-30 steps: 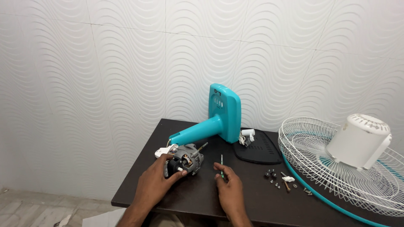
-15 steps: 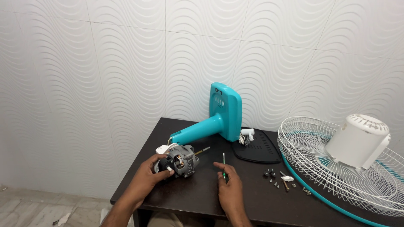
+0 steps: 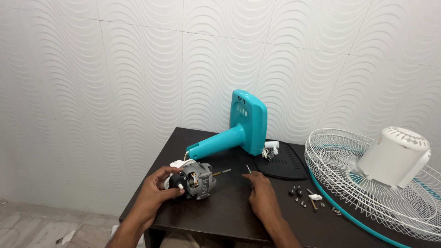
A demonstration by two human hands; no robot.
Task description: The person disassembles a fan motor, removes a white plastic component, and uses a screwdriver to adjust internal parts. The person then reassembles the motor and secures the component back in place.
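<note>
Left hand (image 3: 154, 195) fingers wrapped round fan motor (image 3: 195, 180), shaft pointing right, axis left-right; right hand (image 3: 262, 195) curled, pinching thin screwdriver (image 3: 248, 169) upright.

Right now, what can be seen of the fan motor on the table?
The fan motor is a small grey metal block with copper windings showing and a thin shaft pointing right. It lies on its side near the dark table's front left. The left hand grips its black rear end; white wiring trails behind it.
</note>
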